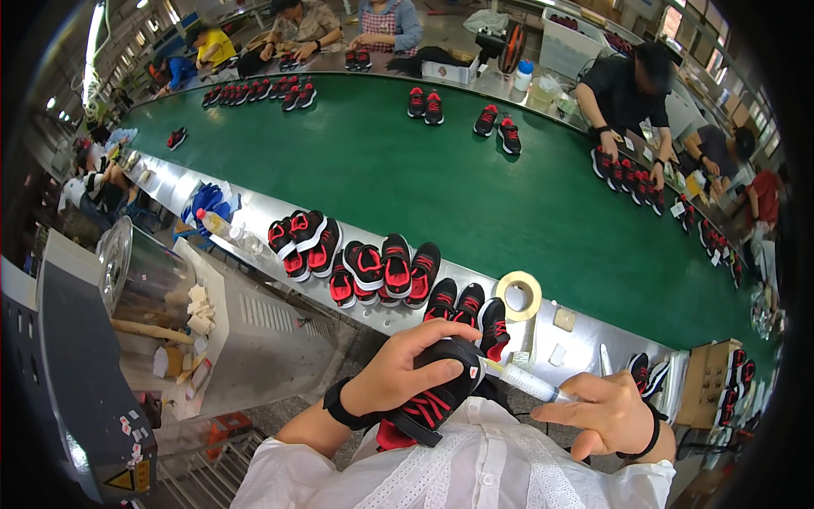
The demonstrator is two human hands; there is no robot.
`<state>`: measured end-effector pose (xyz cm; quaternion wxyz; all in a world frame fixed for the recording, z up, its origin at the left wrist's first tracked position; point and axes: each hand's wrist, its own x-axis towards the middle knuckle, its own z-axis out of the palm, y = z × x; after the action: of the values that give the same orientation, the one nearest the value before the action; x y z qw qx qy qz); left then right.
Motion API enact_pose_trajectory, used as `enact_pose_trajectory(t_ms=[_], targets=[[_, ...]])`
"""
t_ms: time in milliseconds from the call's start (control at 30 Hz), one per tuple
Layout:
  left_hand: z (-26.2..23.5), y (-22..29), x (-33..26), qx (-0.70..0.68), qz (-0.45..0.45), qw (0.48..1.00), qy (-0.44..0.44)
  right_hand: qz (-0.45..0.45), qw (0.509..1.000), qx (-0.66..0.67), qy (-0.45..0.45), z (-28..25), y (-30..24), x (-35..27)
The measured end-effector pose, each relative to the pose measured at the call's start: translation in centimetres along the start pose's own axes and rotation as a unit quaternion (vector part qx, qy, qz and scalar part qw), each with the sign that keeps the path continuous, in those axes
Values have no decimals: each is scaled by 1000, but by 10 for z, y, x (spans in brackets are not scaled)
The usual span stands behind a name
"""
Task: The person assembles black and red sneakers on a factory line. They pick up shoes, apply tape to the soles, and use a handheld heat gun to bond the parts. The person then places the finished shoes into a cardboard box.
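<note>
Head view gives me a grey machine point(51, 356) at the far left, then a clear bottle point(218, 225) with a red cap by the metal ledge point(587, 341). Right of it, black-and-red shoes point(397, 270) sit bunched along that ledge, beside the green belt point(373, 161). Near the middle I have the left hand point(386, 373), fingers curled over and thumb laid across the held shoe point(431, 409), parted only by its thickness and gripping it. That shoe lies tilted between thumb and fingers, red laces below the thumb, red lining near the white shirt point(449, 475). Three more shoes point(467, 305) stand just beyond it. Next I see the syringe point(530, 383), its narrow end pointing left at the shoe; I can't tell whether it touches. A roll of tape point(534, 297) lies beyond. The right hand point(610, 416) holds the syringe's rear end, fingers bent and partly spread; their exact contact is hard to make out. Farther right stands a cardboard box point(705, 386).
</note>
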<state>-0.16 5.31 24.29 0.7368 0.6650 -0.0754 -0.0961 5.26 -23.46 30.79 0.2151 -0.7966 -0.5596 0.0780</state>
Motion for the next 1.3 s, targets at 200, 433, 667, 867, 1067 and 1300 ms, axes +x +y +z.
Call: enact_pose_trajectory(t_ms=[200, 433, 667, 867, 1067, 1300], targets=[[-15, -12, 4, -25, -30, 997, 64, 39, 993, 81, 70, 20, 20, -8], [-73, -88, -10, -343, -75, 876, 330, 450, 853, 35, 264, 178, 155, -130], [-39, -122, 9, -374, -191, 850, 318, 541, 830, -66, 122, 279, 204, -152], [-21, -132, 40, -256, -146, 913, 282, 464, 838, -212, 195, 280, 214, -143], [-9, -141, 54, -284, -161, 908, 263, 227, 950, 16, 215, 293, 140, -29], [5, -153, 63, -283, -185, 912, 232, 291, 934, 47, 204, 304, 138, -14]])
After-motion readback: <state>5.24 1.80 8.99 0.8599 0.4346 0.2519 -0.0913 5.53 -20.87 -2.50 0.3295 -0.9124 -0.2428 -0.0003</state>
